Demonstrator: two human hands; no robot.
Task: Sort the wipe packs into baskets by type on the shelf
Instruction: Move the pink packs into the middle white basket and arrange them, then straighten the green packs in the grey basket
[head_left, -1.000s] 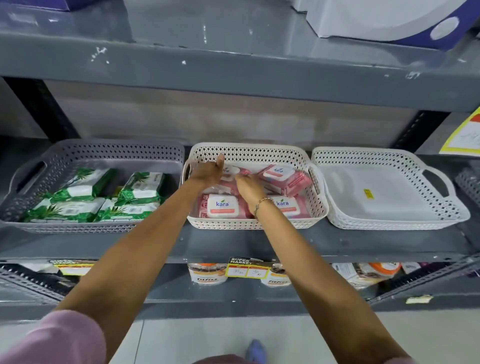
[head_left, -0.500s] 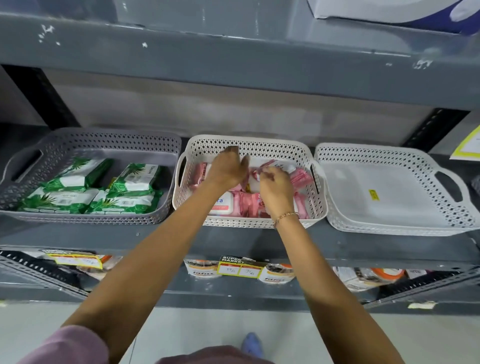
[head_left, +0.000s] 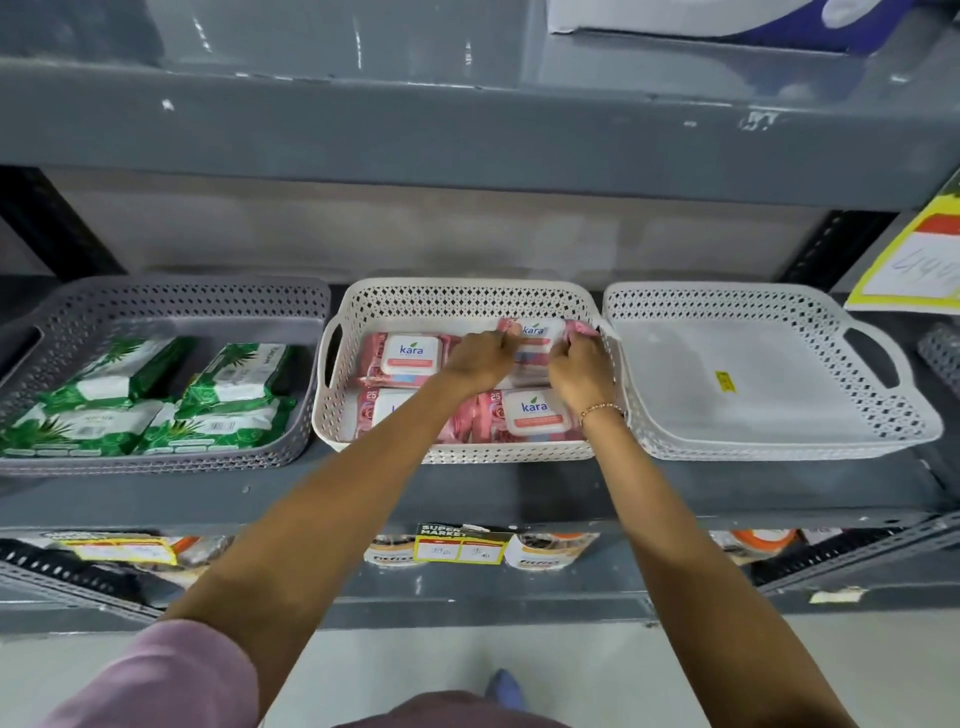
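Three perforated baskets stand in a row on the grey shelf. The cream middle basket (head_left: 457, 299) holds several pink wipe packs with white lids. My left hand (head_left: 480, 356) and my right hand (head_left: 582, 366) both grip the back-right pink pack (head_left: 540, 340), one at each end. Another pink pack (head_left: 410, 356) lies back left, and one (head_left: 530, 410) lies front right. The grey left basket (head_left: 171, 301) holds several green wipe packs (head_left: 234, 371). The white right basket (head_left: 753, 306) has nothing in it but a small yellow sticker.
A grey shelf board (head_left: 467, 130) hangs close above the baskets, with a white and blue box (head_left: 701, 15) on it. A yellow price sign (head_left: 919, 260) hangs at the right. Price tags (head_left: 460, 543) and more goods sit on the lower shelf.
Both hands have shifted to the right and back inside the middle basket and now hold the back-right pink pack. The pink packs lie in neater rows than before.
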